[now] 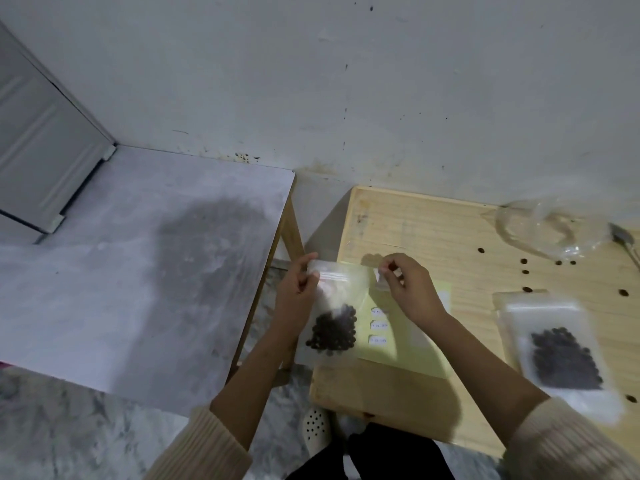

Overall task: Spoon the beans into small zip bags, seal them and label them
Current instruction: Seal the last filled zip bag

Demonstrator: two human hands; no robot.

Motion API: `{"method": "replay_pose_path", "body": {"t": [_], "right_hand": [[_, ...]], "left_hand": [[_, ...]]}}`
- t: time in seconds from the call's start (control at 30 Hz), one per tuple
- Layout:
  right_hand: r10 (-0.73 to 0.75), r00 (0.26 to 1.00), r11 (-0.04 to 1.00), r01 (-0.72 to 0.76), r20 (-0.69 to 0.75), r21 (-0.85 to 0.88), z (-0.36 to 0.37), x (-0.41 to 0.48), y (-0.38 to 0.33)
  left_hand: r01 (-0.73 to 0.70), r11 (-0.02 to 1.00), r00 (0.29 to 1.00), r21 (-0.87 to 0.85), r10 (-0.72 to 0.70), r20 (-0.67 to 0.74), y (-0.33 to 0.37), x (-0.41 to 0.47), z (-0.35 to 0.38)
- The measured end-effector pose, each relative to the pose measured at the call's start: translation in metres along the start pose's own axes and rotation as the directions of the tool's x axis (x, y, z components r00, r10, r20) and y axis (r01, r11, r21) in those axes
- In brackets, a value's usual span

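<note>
Both hands are up on the top edge of one small zip bag (334,306), held just above the left front corner of the little wooden table (398,393). The left hand (298,289) has the bag's top left corner pinched between thumb and fingers. The right hand (412,289) is pinched shut on the top right corner, fingertips together right at the zip strip. Whether the zip is pressed closed all the way along, I honestly can't tell, it's too blurry there.

Below the two pinches the bag hangs down, with a clump of dark beans (334,330) sitting in its lower half, roughly under the left hand's grip. Just under the right hand, lying flat on the table, is a pale yellow-green label sheet (405,351) with three small white labels (379,325) stacked in a column, right beside the hanging bag's right edge. The writing on them is too small to read.

Off to the right of the right forearm there's a second zip bag (561,348) lying flat on the table, also with dark beans in it, resting on what looks like a few empty bags. Farther back from the right hand, near the wall, sits a crumpled clear plastic bag (547,226), with some loose beans (526,271) scattered on the wood between it and the flat bag.

Left of the left hand is a grey table (138,271).
</note>
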State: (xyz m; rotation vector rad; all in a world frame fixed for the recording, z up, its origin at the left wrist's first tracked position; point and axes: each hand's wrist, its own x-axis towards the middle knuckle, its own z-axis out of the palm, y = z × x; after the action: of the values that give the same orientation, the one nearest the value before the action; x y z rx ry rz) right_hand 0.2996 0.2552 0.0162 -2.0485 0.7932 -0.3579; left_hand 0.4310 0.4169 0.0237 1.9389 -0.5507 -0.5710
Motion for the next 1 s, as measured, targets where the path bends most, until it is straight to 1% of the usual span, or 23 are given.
{"method": "replay_pose_path", "body": {"t": [0.07, 0.1, 0.23, 0.3, 0.4, 0.6, 0.77, 1.0], "right_hand": [[0.019, 1.000, 0.996, -0.016, -0.025, 0.093, -0.005, 0.004, -0.016], [0.020, 1.000, 0.993, -0.018, -0.013, 0.120, -0.006, 0.006, -0.023], [-0.003, 0.998, 0.988, -0.006, 0.055, 0.157, 0.000, 0.003, -0.037], [0.013, 0.997, 0.984, -0.025, 0.071, 0.175, 0.005, 0.000, -0.038], [0.048, 0.995, 0.980, -0.064, 0.089, 0.186, 0.012, -0.005, -0.037], [0.144, 0.987, 0.946, -0.158, 0.070, 0.283, 0.021, -0.010, -0.037], [0.168, 0.984, 0.952, -0.176, 0.054, 0.251, 0.023, -0.012, -0.035], [0.200, 0.980, 0.959, -0.197, 0.007, 0.203, 0.024, -0.014, -0.035]], "left_hand": [[-0.022, 0.999, 1.000, -0.044, 0.023, 0.011, 0.001, 0.000, 0.004], [-0.033, 0.998, 0.999, -0.051, 0.034, 0.015, 0.002, 0.000, 0.005], [-0.069, 0.997, 0.997, -0.032, 0.070, 0.038, 0.006, -0.001, 0.008], [-0.091, 0.995, 0.994, -0.048, 0.094, 0.052, 0.007, -0.002, 0.008], [-0.078, 0.991, 0.994, -0.108, 0.085, 0.063, 0.006, -0.003, 0.010], [-0.037, 0.980, 0.996, -0.196, 0.051, 0.068, 0.002, -0.009, 0.015], [-0.040, 0.973, 0.995, -0.229, 0.060, 0.078, 0.002, -0.012, 0.018], [-0.048, 0.973, 0.996, -0.226, 0.062, 0.057, 0.004, -0.014, 0.022]]}}
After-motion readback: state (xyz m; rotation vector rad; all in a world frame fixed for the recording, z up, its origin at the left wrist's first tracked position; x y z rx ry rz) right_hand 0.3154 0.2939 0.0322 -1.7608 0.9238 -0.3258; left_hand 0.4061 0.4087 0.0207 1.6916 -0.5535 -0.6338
